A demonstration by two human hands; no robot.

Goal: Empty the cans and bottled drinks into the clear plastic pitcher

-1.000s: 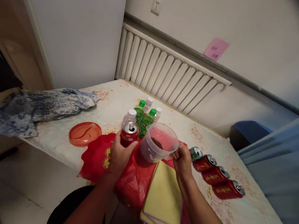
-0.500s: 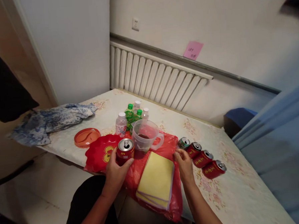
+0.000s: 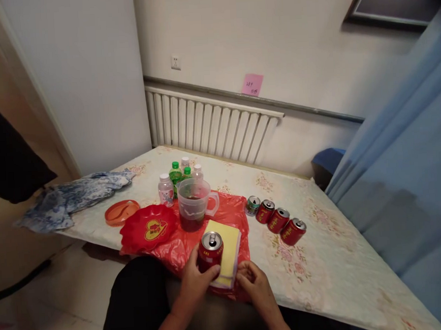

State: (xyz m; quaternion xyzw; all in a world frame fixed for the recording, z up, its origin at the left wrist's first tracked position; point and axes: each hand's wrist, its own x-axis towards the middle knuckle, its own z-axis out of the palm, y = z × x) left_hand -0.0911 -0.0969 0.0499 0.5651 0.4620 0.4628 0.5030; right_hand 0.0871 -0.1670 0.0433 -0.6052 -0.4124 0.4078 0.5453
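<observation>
My left hand (image 3: 197, 277) is wrapped round an opened red drink can (image 3: 210, 254), held upright over a stack of yellow cloths (image 3: 230, 241). At the right edge of that stack is my right hand (image 3: 254, 281), its fingers curled together; whether anything is pinched there I cannot make out. The stack lies on a red plastic bag (image 3: 239, 206). Behind the can a clear measuring jug (image 3: 195, 205) with dark liquid inside stands on the bag. A red scalloped plate (image 3: 135, 233) is left of the jug.
To the right stand several more cans, red ones (image 3: 278, 221) and a green one (image 3: 252, 206). Several small bottles (image 3: 166, 190) are grouped behind the jug. An orange round dish (image 3: 114, 212) and a crumpled blue-white cloth (image 3: 85, 192) lie at the left. A radiator (image 3: 207, 119) backs the table.
My left hand has carried the can right and nearer me, from beside the jug to over the yellow cloths. My right hand has moved from near the green can to the cloths' edge.
</observation>
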